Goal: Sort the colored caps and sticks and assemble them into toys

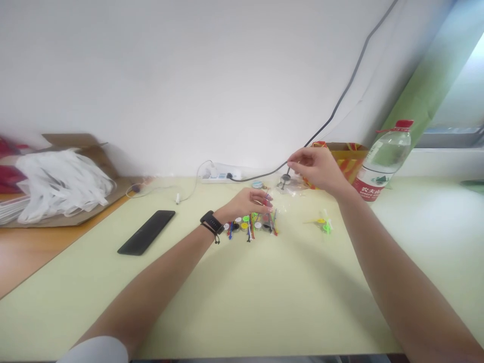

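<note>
My right hand (312, 164) is raised near the wall, thumb and fingers pinching the thin stem of a dark piece with a round disc (285, 178) that hangs below the fingertips. My left hand (251, 201) hovers over a cluster of small colourful plastic discs and thin sticks (245, 226) on the table. Its fingers are pinched together around something thin and partly reddish, too small to name. Crinkled clear plastic (297, 186) lies beneath the dark piece. Apart from the cluster, to the right, lie a few yellow, green and white pieces (325, 227).
A black flat slab (146, 233) lies at left, beside a cardboard box (121, 184) of white strips (64, 184). Against the wall sits a power strip (219, 174) with a dark cable (333, 113). A large water bottle (385, 164) and a red-yellow bag (348, 161) stand at right.
</note>
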Available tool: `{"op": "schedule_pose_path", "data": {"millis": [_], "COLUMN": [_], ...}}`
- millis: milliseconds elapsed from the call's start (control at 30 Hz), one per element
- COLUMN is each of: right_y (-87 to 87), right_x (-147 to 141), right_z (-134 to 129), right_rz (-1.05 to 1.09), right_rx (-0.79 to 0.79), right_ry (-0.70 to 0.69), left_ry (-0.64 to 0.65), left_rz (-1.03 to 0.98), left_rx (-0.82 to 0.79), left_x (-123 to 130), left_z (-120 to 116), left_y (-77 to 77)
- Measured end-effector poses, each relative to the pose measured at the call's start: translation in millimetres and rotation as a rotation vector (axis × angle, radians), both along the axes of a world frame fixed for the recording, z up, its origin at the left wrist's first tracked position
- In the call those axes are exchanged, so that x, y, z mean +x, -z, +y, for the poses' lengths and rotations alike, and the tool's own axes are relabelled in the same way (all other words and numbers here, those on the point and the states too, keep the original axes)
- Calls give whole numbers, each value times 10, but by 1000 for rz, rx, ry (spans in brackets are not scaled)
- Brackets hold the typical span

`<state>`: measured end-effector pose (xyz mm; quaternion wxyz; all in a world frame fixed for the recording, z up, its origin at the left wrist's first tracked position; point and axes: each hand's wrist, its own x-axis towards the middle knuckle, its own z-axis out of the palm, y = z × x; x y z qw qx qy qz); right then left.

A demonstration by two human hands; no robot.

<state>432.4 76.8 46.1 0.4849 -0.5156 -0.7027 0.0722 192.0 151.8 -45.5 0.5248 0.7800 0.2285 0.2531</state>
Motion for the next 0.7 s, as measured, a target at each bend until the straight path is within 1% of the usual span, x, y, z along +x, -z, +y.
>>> {"op": "schedule_pose_path", "data": {"millis": [133, 200, 300, 400, 533, 700], "right_y": [44, 77, 120, 128, 98, 72], "right_x": [-10, -8, -19, -68, -182, -321], "right_z": [52, 83, 109, 93, 40, -21], "right_rz": [-54, -67, -100, -180, -292, -277], "right_rx": [-19, -11, 22, 34, -5, -109], "right_ry": [61, 143, 306, 387, 397, 255], "left_ry": [-14, -18, -26, -19, -5, -32], "left_rz": [-15, -28, -47, -45, -41, -57], "left_rx": [3, 7, 11, 5, -8, 4], "left_x": [20, 34, 58, 80, 100, 114], "left_z": [-13, -18, -31, -53, -89, -117], "left_y": [-9, -6, 3, 9, 0, -18]}}
